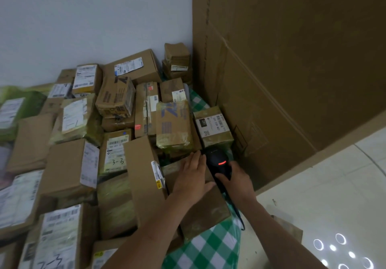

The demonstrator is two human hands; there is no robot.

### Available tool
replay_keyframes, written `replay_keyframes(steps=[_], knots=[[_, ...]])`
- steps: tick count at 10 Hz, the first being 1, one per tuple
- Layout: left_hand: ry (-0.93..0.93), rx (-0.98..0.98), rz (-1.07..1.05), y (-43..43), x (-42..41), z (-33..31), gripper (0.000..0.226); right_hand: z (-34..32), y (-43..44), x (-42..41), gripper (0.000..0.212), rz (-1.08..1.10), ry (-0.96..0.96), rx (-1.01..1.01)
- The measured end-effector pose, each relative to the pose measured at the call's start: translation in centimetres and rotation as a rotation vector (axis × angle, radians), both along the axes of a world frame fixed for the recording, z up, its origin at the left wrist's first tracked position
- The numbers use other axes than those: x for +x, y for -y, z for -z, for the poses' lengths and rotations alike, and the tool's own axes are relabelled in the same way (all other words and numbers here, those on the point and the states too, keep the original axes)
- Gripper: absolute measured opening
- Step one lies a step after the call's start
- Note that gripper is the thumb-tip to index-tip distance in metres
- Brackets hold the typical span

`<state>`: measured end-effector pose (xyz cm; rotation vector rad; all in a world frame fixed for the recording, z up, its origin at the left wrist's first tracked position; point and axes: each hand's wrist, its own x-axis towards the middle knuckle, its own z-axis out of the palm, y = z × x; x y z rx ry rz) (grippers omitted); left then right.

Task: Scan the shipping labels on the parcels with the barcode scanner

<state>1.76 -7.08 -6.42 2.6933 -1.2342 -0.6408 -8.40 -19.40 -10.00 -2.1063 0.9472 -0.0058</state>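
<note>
My right hand (237, 182) grips the handle of a black barcode scanner (219, 162) whose red light glows. Its head points away from me towards a small brown parcel (213, 125) with a white shipping label reading 231. My left hand (193, 173) lies flat, fingers straight, on a brown parcel (203, 210) just left of the scanner. Next to that hand a tall brown box (144, 176) stands on edge with a label on its side.
Several taped cardboard parcels with labels are piled on a green-checked cloth (208, 248) up to a white wall (83, 18). A big flat cardboard sheet (292, 59) leans at the right. Pale tiled floor (323, 195) lies at the lower right.
</note>
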Motion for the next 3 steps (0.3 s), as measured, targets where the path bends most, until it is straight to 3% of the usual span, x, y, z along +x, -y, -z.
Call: replay_keyframes(steps=[2,3], knots=[[0.049,0.069,0.013,-1.2,0.3,-2.8,0.09,-2.8,0.9,0.5,0.057,-0.064,-0.103,0.055],[0.095,0.055,0.024,-2.0,0.6,-4.8,0.086,-5.5,0.9,0.5,0.052,-0.07,-0.119,0.024]])
